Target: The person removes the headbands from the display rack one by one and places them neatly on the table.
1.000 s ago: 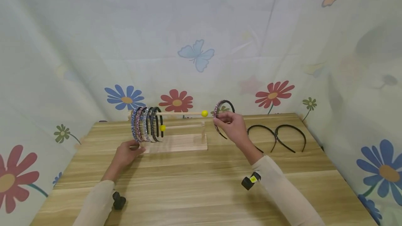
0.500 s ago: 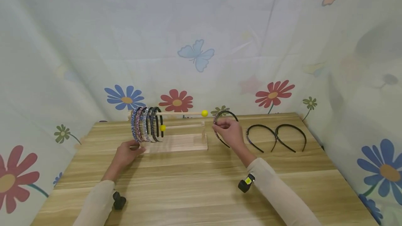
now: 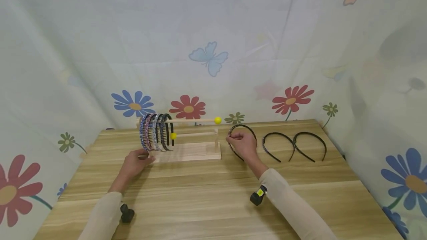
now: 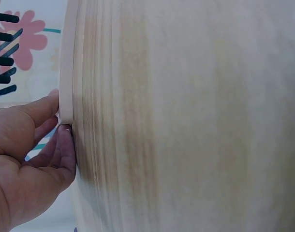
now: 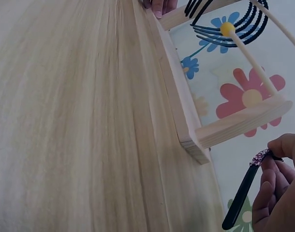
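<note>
A wooden headband rack (image 3: pixel 190 153) stands on the table, with several headbands (image 3: pixel 147 132) hung at its left end. At the left end of its base, my left hand (image 3: pixel 133 164) grips the board between thumb and fingers; the left wrist view shows the thumb (image 4: pixel 43 108) on the board's upper side. To the right of the rack, my right hand (image 3: pixel 245 145) pinches a black headband with pink sparkly stones (image 5: pixel 242 195). This headband is upright, low over the table; whether its ends touch the wood I cannot tell.
Two more dark headbands, a left one (image 3: pixel 277 133) and a right one (image 3: pixel 308 133), lie to the right of my right hand. A rack rod with a yellow ball tip (image 3: pixel 218 120) juts out rightward. Flowered cloth (image 3: pixel 213 84) hangs behind the table.
My right hand has come down toward the table with the pink-stoned headband, from about the height of the upper rod. My left hand stays on the rack base.
</note>
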Action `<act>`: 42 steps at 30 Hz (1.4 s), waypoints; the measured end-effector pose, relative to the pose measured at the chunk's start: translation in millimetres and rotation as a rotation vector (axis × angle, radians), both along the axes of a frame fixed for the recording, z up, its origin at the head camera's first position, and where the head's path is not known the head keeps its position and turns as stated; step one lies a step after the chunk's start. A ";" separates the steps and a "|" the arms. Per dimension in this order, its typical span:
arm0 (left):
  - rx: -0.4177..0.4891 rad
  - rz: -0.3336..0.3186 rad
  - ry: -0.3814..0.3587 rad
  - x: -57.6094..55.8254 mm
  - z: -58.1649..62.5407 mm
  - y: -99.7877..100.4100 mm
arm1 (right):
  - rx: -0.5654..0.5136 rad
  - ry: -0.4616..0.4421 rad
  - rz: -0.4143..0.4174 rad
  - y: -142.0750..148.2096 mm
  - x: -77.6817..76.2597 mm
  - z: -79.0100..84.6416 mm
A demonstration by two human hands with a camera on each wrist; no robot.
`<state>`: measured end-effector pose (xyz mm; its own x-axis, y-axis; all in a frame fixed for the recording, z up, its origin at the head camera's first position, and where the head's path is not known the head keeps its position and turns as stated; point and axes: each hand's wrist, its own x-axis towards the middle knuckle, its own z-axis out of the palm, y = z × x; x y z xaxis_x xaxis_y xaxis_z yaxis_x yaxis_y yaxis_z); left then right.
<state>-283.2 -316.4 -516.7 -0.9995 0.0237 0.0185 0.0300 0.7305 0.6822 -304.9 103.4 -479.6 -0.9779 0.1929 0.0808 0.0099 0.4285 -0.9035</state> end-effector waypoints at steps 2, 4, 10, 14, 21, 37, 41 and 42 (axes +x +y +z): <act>-0.001 -0.002 0.002 -0.2 -0.4 -0.4 | 0.012 -0.006 -0.006 0.5 -1.5 -2.7; 0.000 -0.004 0.004 -0.2 -0.7 -0.7 | 0.023 -0.010 -0.010 1.1 -3.1 -5.2; -0.001 -0.003 0.001 -0.2 -1.1 -1.6 | 0.061 -0.051 -0.012 2.9 -7.4 -10.3; 0.003 -0.003 0.005 -0.6 -1.1 -1.6 | 0.068 -0.072 -0.006 2.7 -8.9 -11.7; 0.008 -0.005 0.008 -0.4 -0.6 -1.0 | 0.079 -0.097 -0.013 2.1 -12.0 -13.8; 0.016 0.004 0.004 0.5 -0.9 -1.7 | 0.104 -0.107 0.009 3.3 -13.9 -17.3; 0.022 0.000 0.007 -0.1 -2.5 -2.2 | 0.105 -0.107 0.024 1.9 -13.3 -20.7; 0.025 0.000 0.007 -0.2 -2.7 -2.2 | 0.107 -0.104 0.026 1.5 -13.4 -21.4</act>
